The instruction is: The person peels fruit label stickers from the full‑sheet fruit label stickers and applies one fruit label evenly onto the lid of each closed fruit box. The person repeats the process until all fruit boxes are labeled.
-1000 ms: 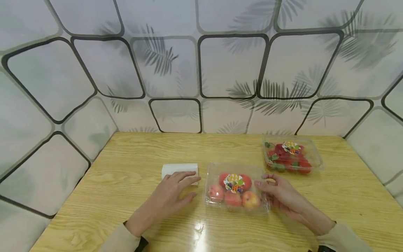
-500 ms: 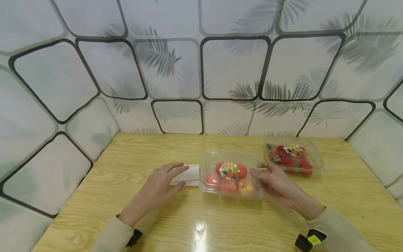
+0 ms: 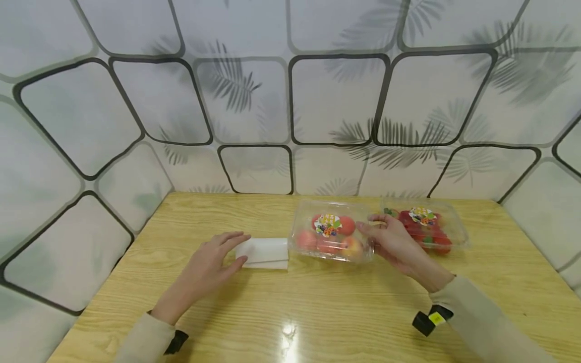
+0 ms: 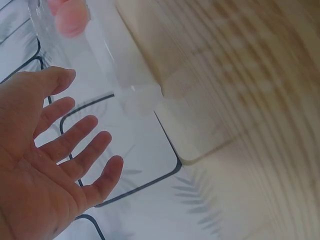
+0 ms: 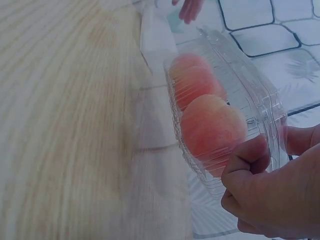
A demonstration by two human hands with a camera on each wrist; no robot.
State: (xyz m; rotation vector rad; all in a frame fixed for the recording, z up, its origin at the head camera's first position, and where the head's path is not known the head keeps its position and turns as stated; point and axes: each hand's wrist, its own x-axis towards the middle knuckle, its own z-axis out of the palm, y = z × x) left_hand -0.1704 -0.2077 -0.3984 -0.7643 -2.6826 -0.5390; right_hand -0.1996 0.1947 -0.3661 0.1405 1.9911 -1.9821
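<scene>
My right hand (image 3: 399, 247) pinches the right end of a clear plastic fruit box (image 3: 301, 214) by its edge, thumb and fingers on either side, as the right wrist view shows. Several peaches (image 5: 212, 125) lie inside, and a colourful label (image 3: 328, 225) is stuck on the lid. The box is held close over the table, just right of a folded white sheet (image 3: 265, 250). My left hand (image 3: 206, 267) hovers at that sheet's left end, fingers spread and loosely bent, palm bare in the left wrist view.
A second clear box (image 3: 456, 227) with strawberries (image 3: 438, 242) stands at the back right, partly behind my right hand. The pale wooden table (image 3: 336, 312) meets a patterned wall (image 3: 336, 101) at its back edge.
My right hand has carried the peach box away from me and slightly left, toward the back of the table. My left hand has drawn back leftward, uncovering more of the white sheet.
</scene>
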